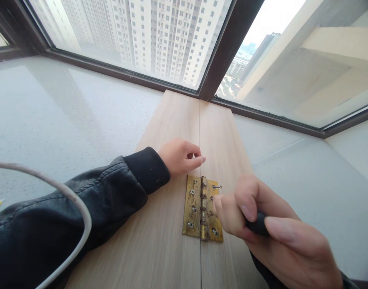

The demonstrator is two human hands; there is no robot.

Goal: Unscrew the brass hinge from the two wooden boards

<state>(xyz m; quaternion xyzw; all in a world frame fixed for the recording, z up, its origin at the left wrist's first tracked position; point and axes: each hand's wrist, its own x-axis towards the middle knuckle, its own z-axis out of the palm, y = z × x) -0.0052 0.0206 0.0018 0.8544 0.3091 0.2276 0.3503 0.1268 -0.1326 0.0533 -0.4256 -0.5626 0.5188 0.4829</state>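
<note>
A brass-coloured hinge [203, 208] lies across the seam between two light wooden boards. Several cross-head screws sit in its left leaf. At the right leaf's top hole, a screw [216, 186] sticks out. Another screw [214, 231] is in its lowest hole. My left hand [181, 157] rests on the boards just above the hinge, thumb and finger pinched together; anything between them is too small to make out. Beside the right leaf, my right hand [271, 222] is closed around a black-handled screwdriver [257, 224]. Only the handle shows; its shaft is hidden by the fingers.
The left board [159, 224] and right board [232, 140] reach up to a dark window frame [215, 52]. A speckled white sill [81, 108] extends on both sides. In front of my left sleeve curves a pale cable [81, 208]. Tall buildings stand outside the glass.
</note>
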